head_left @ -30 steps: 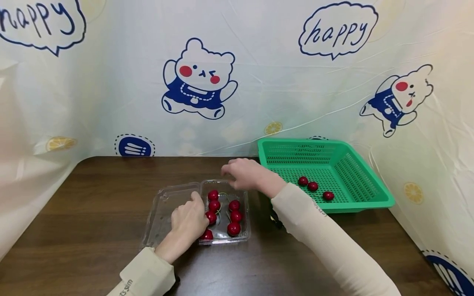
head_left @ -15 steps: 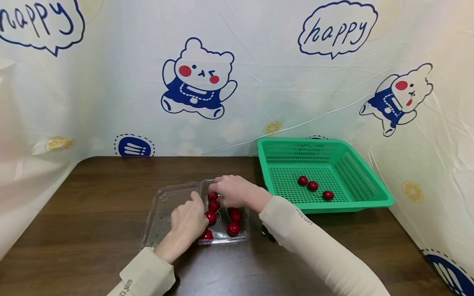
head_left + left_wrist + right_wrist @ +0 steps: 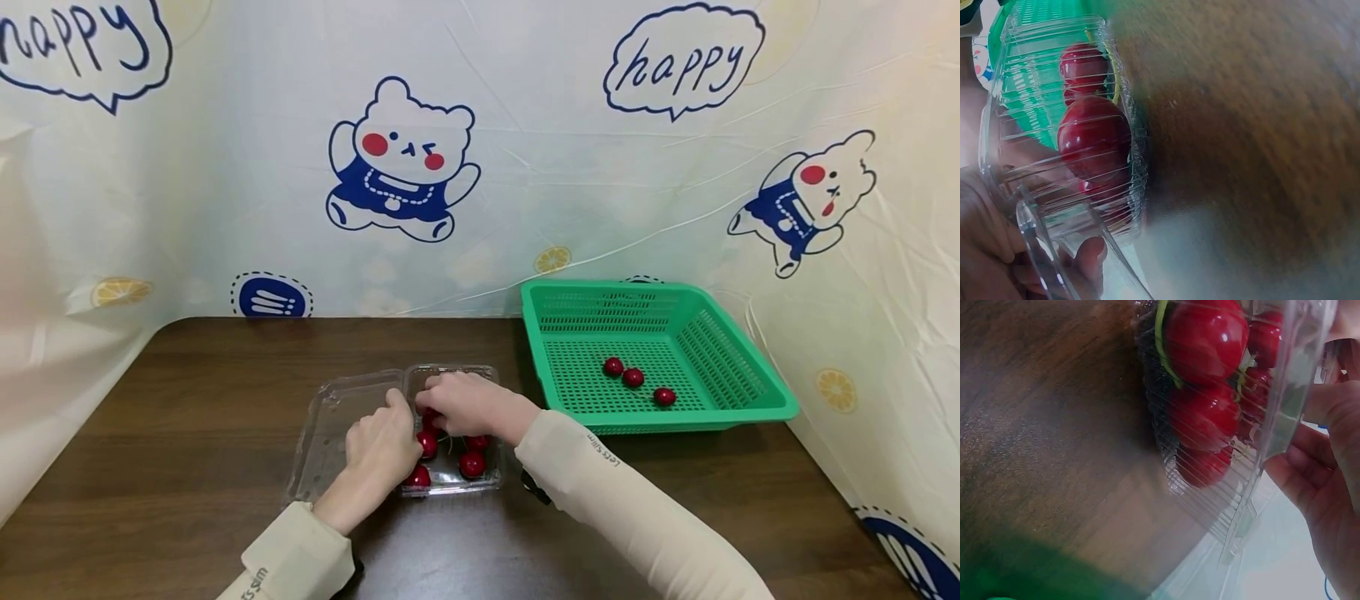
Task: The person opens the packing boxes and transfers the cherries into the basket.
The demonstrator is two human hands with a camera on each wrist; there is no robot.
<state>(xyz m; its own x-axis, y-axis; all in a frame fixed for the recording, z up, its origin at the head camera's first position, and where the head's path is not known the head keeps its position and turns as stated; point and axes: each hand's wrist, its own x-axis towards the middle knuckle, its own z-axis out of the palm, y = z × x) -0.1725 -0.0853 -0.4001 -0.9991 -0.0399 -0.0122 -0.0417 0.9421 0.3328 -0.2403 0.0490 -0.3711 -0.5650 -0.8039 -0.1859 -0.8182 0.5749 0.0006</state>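
Your right grip (image 3: 468,405) has just come from above the far rim of the clear plastic punnet (image 3: 448,479) down onto the punnet cherries (image 3: 426,445) on its left side. Its fingers are bent; whether they have hold of one is hidden. Your left grip (image 3: 381,450) pinches the punnet's hinge side, apparently steadying it on the desk (image 3: 225,433) for handling the fruit. Three cherries (image 3: 633,377) lie in the green basket (image 3: 727,350).
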